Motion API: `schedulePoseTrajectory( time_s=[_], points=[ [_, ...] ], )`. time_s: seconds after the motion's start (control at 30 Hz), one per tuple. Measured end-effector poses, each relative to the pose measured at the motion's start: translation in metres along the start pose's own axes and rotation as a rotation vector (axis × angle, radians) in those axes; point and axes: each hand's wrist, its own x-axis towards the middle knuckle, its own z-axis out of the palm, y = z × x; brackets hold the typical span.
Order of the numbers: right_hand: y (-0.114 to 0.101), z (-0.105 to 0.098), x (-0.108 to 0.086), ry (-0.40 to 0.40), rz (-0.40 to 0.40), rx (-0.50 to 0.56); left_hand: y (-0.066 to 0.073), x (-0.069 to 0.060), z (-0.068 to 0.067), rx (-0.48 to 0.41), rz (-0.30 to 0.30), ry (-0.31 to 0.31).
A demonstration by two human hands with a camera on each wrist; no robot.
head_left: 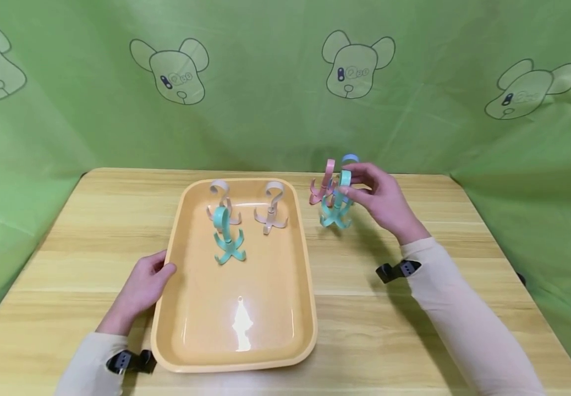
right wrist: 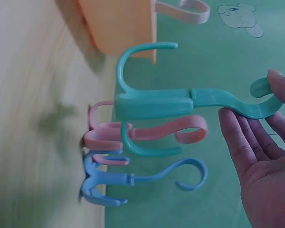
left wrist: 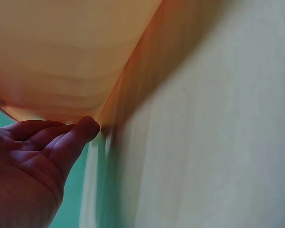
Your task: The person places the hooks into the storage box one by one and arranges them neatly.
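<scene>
Both grips are busy: the left hand [head_left: 144, 283] pinches the side rim of an orange tray [head_left: 270, 280], thumb over the edge, while the right hand [head_left: 382, 201] has the curled top of a teal hook [right wrist: 154, 104] between thumb and fingers. Nearest the person, two pale sleeves [head_left: 468, 324] reach in, each with a small black camera [head_left: 129, 362] at the wrist.

Down in the tray's far half stands another teal hook [head_left: 229, 248], prongs at the bottom. Behind it I can see two pale hooks, the right one [head_left: 271, 217] in full view, its left mate [head_left: 219, 183] partly covered.

To the right of the tray, the held hook is upright — lifted just off the wooden bench [head_left: 389, 330]. Beyond it a pink hook [head_left: 322, 187] and a blue hook [right wrist: 109, 178] stand close together on the bench. Farthest back hangs a green curtain [head_left: 275, 99] with outlined animal faces.
</scene>
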Motion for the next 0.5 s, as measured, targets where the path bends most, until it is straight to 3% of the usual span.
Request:
schedulePoseTrajectory(
  time_s=[0.5],
  points=[
    [-0.021, -0.001, -0.012, -0.011, -0.063, 0.028, 0.001, 0.001, 0.000, -0.008, -0.013, -0.004]
  ],
)
